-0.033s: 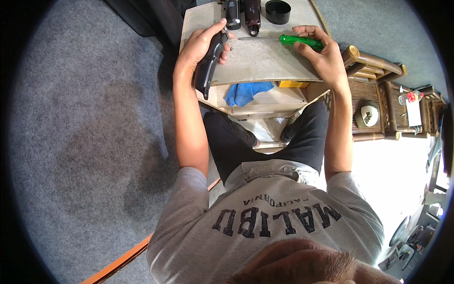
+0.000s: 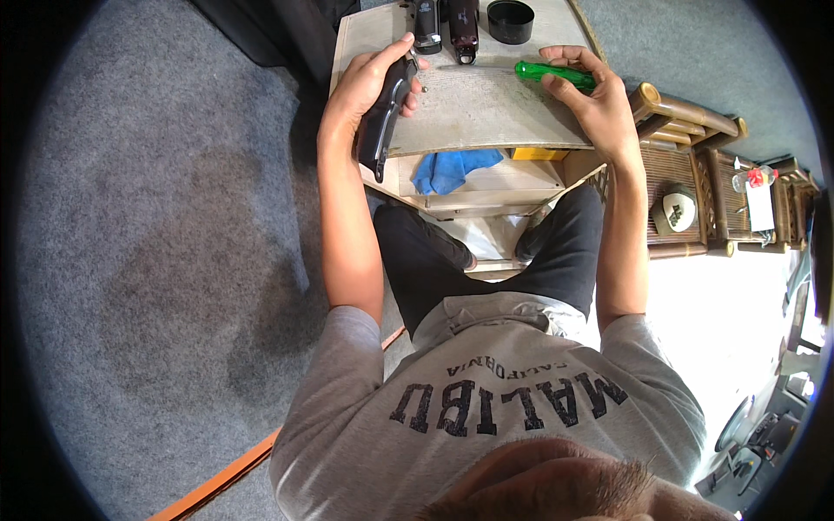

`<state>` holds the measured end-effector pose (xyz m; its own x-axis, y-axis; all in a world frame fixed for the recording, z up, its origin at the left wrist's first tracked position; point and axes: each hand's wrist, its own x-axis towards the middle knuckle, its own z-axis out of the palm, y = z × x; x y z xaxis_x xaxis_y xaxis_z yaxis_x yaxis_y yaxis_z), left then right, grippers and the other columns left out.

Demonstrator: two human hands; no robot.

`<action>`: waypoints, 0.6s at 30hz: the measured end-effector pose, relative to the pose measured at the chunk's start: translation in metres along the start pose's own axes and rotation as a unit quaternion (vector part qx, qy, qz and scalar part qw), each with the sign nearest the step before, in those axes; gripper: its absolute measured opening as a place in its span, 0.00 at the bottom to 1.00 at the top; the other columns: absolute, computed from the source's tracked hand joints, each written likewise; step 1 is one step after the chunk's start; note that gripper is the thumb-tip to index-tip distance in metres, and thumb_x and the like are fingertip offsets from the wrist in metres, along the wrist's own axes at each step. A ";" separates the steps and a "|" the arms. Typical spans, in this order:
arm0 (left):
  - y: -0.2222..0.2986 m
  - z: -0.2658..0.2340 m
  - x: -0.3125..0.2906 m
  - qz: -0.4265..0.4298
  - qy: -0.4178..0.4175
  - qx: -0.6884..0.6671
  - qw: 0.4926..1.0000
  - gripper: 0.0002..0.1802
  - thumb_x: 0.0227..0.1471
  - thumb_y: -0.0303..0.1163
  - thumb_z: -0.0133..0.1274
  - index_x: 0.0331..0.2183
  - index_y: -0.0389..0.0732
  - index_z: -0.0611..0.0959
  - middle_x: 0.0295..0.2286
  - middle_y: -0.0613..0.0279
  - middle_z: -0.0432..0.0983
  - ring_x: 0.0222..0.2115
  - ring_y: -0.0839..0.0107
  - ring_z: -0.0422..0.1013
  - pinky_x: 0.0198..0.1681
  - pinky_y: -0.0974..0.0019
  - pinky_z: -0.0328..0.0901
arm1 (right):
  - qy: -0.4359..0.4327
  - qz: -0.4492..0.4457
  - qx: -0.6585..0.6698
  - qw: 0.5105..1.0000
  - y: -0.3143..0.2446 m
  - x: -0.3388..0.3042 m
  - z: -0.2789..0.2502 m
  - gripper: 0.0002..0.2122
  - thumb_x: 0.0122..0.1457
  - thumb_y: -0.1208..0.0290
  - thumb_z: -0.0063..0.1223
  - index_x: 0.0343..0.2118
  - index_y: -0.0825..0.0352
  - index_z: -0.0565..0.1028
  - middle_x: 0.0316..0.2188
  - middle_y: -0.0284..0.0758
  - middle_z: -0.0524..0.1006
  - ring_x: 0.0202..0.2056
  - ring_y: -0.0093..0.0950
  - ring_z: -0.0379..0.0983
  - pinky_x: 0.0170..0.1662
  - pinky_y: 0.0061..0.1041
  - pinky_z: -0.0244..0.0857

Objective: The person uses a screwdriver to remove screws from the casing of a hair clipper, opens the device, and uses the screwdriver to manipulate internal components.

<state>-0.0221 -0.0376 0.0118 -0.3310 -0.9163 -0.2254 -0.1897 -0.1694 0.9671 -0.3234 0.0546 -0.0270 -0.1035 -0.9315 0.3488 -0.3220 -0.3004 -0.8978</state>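
Note:
My left hand is closed round a black hair clipper above the left part of the small cabinet's top. The clipper is tilted, its head end by my thumb and its tail end toward me. In my right hand lies a screwdriver with a green see-through handle. Its thin shaft points left toward the clipper, and the tip is apart from it. A tiny screw-like piece sits on the tabletop beside my left fingertips.
On the cabinet top stand a second black clipper, a dark red clipper and a round black cup. Below, the open compartment holds a blue cloth and a yellow item. Bamboo seating with a cap is at right.
The screwdriver has shifted and tilted very slightly in my right hand. My left hand and the clipper look unmoved.

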 end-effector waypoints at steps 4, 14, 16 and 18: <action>-0.001 0.002 -0.003 0.010 0.017 -0.010 1.000 0.31 0.66 0.58 0.54 0.44 0.35 0.87 0.21 0.65 0.78 0.17 0.77 0.73 0.23 0.71 0.71 | -0.009 0.042 0.042 0.998 0.003 0.000 -0.009 0.16 0.62 0.73 0.64 0.52 0.66 0.82 0.41 0.30 0.84 0.43 0.18 0.78 0.51 0.21 0.71; -0.007 -0.002 0.001 0.034 0.015 -0.027 0.999 0.31 0.65 0.57 0.57 0.41 0.33 0.86 0.22 0.59 0.79 0.19 0.72 0.77 0.24 0.67 0.74 | -0.072 -0.044 -0.012 0.996 0.003 -0.001 -0.005 0.15 0.62 0.71 0.67 0.51 0.63 0.82 0.44 0.31 0.85 0.45 0.19 0.79 0.53 0.22 0.71; -0.006 -0.003 -0.001 0.041 0.019 -0.023 0.999 0.31 0.65 0.57 0.56 0.41 0.33 0.86 0.23 0.59 0.80 0.19 0.73 0.77 0.23 0.68 0.74 | -0.071 -0.047 -0.017 0.996 0.002 -0.001 -0.005 0.14 0.62 0.71 0.67 0.51 0.63 0.82 0.44 0.31 0.85 0.46 0.19 0.79 0.53 0.22 0.71; -0.004 -0.002 -0.003 0.034 0.026 -0.021 0.999 0.31 0.65 0.57 0.56 0.42 0.32 0.86 0.24 0.58 0.81 0.19 0.73 0.77 0.23 0.68 0.74 | -0.054 -0.028 -0.014 0.998 0.000 -0.001 -0.006 0.14 0.62 0.71 0.65 0.51 0.64 0.82 0.43 0.30 0.85 0.45 0.19 0.79 0.53 0.22 0.70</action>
<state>-0.0185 -0.0345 0.0085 -0.2927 -0.9436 -0.1545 -0.1296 -0.1210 0.9842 -0.3286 0.0571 -0.0259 0.0175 -0.9305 0.3659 -0.3510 -0.3484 -0.8691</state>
